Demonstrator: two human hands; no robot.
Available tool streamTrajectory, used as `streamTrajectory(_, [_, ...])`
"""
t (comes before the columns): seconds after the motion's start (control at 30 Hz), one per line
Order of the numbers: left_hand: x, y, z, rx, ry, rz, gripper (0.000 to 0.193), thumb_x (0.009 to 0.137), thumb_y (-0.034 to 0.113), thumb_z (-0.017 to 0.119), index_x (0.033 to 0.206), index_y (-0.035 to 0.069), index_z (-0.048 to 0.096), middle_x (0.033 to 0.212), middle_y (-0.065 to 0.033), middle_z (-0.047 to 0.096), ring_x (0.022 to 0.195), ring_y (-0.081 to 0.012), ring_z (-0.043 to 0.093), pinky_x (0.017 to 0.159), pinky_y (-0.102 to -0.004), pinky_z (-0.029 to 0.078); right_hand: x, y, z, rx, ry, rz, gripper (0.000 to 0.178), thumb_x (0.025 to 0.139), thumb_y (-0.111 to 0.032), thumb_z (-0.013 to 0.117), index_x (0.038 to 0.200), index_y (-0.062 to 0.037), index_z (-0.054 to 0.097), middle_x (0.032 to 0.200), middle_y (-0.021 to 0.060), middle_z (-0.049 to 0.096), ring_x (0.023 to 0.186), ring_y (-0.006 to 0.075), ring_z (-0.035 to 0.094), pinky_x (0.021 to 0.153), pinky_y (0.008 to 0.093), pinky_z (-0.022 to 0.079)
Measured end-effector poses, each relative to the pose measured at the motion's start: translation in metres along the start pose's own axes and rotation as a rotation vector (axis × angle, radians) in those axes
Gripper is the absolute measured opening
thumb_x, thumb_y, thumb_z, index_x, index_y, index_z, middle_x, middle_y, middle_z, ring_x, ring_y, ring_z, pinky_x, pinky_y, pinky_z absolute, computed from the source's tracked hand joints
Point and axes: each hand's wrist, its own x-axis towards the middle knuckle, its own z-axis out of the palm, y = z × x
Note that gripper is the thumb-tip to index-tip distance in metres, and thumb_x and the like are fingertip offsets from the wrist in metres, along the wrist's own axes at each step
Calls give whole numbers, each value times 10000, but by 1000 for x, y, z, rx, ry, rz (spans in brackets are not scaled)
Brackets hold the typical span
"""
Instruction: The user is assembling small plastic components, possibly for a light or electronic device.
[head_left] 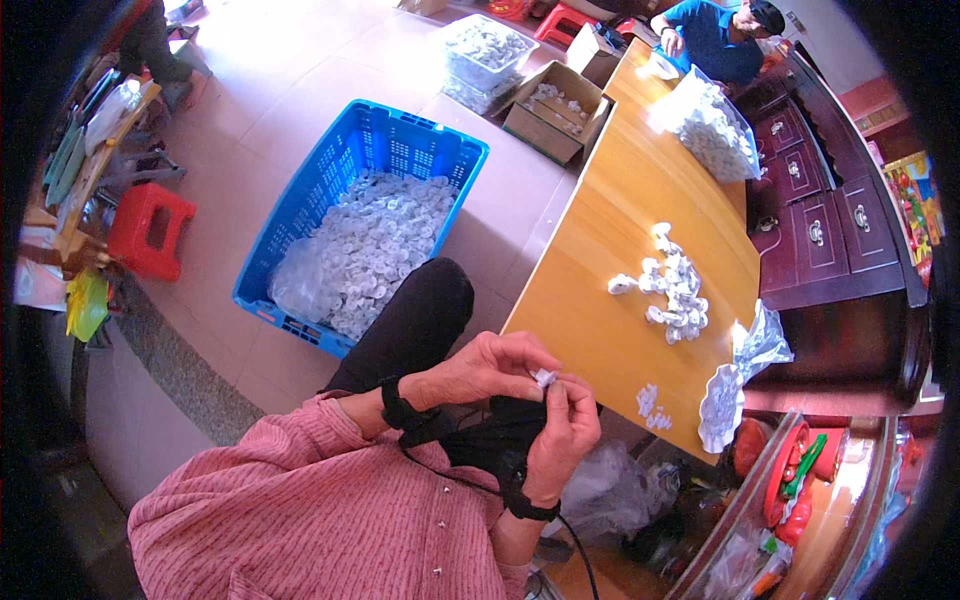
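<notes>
Over my lap, at the near edge of the wooden table [565, 285], my left hand [483, 370] and my right hand [566, 428] meet fingertip to fingertip. Both are closed in a pinch on a small white plastic piece [544, 378], whose exact kind is too small to make out. A loose pile of round white plastic parts [678, 290] lies on the table beyond my right hand. Nearer to me is a small group of flat white pieces [652, 408]. By the table's right corner sits an opened silvery-white bag [722, 405].
A blue crate [262, 250] of white parts stands on the floor at my left knee. Farther off are a cardboard box [540, 135], a clear tub [480, 50] and a red stool [150, 232]. A co-worker [712, 40] sits at the table's far end, near a full bag [712, 130].
</notes>
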Motion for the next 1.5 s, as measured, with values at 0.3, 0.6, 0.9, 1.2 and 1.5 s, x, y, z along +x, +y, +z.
streamTrajectory(0.3, [-2, 9, -6, 40, 133, 2, 312, 885, 69, 722, 1185, 9, 662, 1087, -31, 647, 1003, -115, 611, 892, -276, 496, 2, 7, 7, -62, 17, -39, 102, 944, -67, 631, 884, 12, 609, 1024, 72, 621, 933, 141, 571, 846, 270, 464])
streamTrajectory(0.6, [-1, 11, -92, -109, 839, 158, 292, 917, 75, 678, 1199, 14, 642, 1014, -43, 687, 847, -107, 650, 740, -237, 525, 4, 12, 1, -151, 88, -61, 75, 933, -56, 654, 899, 11, 653, 973, 30, 651, 881, 94, 578, 827, 245, 466])
streamTrajectory(0.9, [-1, 11, -112, 141, 1164, 170, 538, 900, 99, 703, 1350, -73, 462, 1140, -120, 607, 922, -167, 648, 771, -265, 530, 5, 27, -11, -130, 109, -79, 81, 929, -64, 659, 952, 13, 651, 990, 42, 647, 902, 106, 586, 827, 243, 469])
streamTrajectory(1.2, [70, 5, -12, 700, 476, 205, 287, 891, 85, 696, 1154, -16, 637, 1141, -92, 618, 902, -149, 659, 795, -276, 545, 2, 22, -16, -324, 96, -194, 91, 905, -29, 651, 983, 19, 649, 986, 98, 643, 895, 194, 614, 821, 303, 496])
streamTrajectory(1.5, [135, -20, 1, 1200, 152, 452, 471, 822, 55, 677, 1277, 19, 561, 1319, -244, 531, 1197, -421, 543, 991, -461, 479, -41, -121, -8, -251, -230, -607, 220, 811, 41, 656, 1028, 6, 671, 1058, 176, 670, 918, 301, 656, 813, 379, 541])
